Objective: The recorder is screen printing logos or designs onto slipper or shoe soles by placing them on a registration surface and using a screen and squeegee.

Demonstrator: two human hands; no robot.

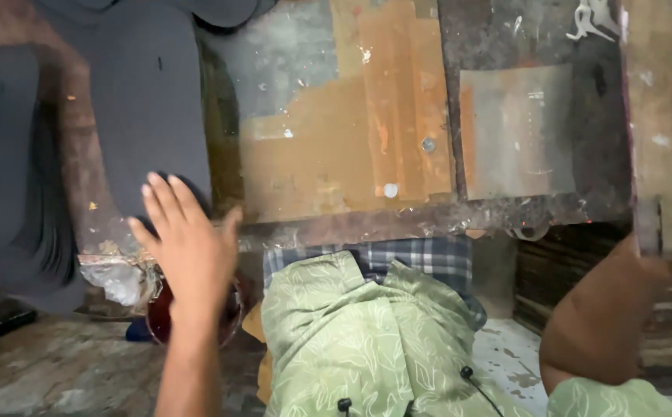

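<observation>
A worn, rust-stained bench (pixel 428 116) fills the upper centre and right of the frame, patched with orange-brown and grey sheets. Dark grey sole-shaped cutouts lie at the upper left: one large flat piece (pixel 147 100) beside a thick stack (pixel 11 170) that runs down the left edge. At lower centre, the person's green leaf-print shirt (pixel 351 340) covers a checked cloth (pixel 428 255) just below the bench edge. The left hand (pixel 185 247) hangs open at centre left, fingers spread, its fingertips at the lower edge of the large flat piece; contact cannot be told. At lower right only the bare right arm (pixel 598 316) shows, reaching up behind a wooden post (pixel 660 123), the right hand hidden, its state impossible to tell. A dark red bowl (pixel 158 316) sits behind the left wrist.
</observation>
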